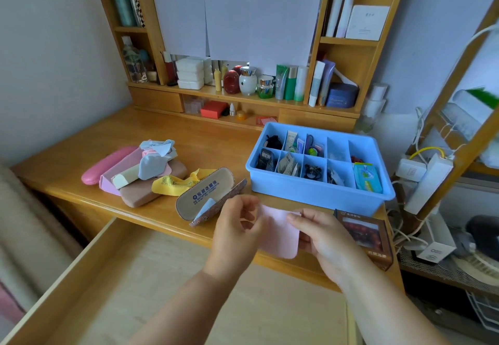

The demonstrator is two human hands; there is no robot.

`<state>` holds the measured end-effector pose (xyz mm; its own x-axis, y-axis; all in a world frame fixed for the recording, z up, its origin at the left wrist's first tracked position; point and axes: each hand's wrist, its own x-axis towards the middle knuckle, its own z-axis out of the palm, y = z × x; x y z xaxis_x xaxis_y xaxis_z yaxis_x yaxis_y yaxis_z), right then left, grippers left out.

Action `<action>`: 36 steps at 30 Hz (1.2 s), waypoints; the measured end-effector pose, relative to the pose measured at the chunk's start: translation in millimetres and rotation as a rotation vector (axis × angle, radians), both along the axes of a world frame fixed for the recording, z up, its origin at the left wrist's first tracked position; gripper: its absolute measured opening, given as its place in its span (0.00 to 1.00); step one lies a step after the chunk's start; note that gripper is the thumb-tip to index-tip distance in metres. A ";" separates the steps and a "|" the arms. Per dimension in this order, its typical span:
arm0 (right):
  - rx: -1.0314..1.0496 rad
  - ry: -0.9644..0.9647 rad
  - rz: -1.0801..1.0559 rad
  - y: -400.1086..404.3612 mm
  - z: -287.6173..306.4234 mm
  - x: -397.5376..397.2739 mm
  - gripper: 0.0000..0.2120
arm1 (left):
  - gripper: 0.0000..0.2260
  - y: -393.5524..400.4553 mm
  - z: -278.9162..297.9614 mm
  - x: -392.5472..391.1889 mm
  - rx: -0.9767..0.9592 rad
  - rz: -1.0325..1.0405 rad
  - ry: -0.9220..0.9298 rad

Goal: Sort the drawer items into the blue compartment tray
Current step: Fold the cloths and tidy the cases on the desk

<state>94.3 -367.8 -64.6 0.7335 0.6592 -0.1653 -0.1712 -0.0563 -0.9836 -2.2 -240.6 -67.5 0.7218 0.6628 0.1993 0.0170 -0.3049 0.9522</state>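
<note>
- Above the desk's front edge (pixel 167 217), both forearms reach in from below, hands raised side by side.
- Left hand (pixel 237 226) curls its fingers and pinches the left edge of a pale pink cloth (pixel 280 236).
- Right hand (pixel 321 236) grips the cloth's right side, thumb on top, fingers underneath.
- Cloth hangs flat between them, over the open drawer (pixel 135 277).
- Blue compartment tray (pixel 318 193) sits on the desk just behind the hands, beside an open glasses case (pixel 205 190).
</note>
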 end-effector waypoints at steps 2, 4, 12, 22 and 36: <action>0.066 0.066 0.068 -2.1 3.2 2.2 0.06 | 0.15 1.7 -0.8 1.0 -0.303 -0.113 0.081; 0.068 0.122 0.037 -2.5 1.7 5.2 0.06 | 0.19 2.4 -5.2 1.8 -0.542 -0.197 0.121; -0.230 0.068 -0.226 7.7 -28.1 14.5 0.14 | 0.11 13.4 -34.2 13.9 0.043 -0.066 0.320; -0.574 -0.887 0.027 23.5 -58.2 13.7 0.14 | 0.19 40.1 -43.0 20.2 0.778 -0.134 0.594; -0.784 -1.112 0.299 26.2 -68.8 5.9 0.24 | 0.15 208.7 22.3 2.6 0.671 0.293 0.538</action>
